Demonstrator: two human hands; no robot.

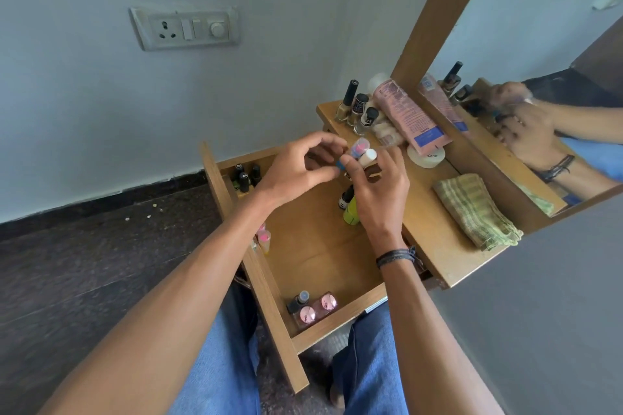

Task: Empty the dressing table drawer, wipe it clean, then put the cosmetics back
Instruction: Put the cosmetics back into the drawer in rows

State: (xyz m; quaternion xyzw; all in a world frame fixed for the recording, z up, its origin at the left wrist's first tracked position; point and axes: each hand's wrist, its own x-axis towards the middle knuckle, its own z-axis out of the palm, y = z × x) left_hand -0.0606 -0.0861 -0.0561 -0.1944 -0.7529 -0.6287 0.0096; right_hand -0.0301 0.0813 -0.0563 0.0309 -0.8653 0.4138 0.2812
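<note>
drawer (320, 256) open; left hand (296, 167), right hand (382, 189) pinch small tubes (367, 157) above.

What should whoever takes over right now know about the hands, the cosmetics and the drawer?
Hands: the left hand and right hand together grip small cosmetics, blurred, over the open drawer.
Drawer: dark bottles at its far corner, pink-capped bottles at its near corner, yellow-green bottle under the right hand.
Tabletop: nail polishes, pink tube, white jar, folded cloth.
Wiped or not: cannot tell.
Left: all cosmetics must finish inside the drawer.
</note>
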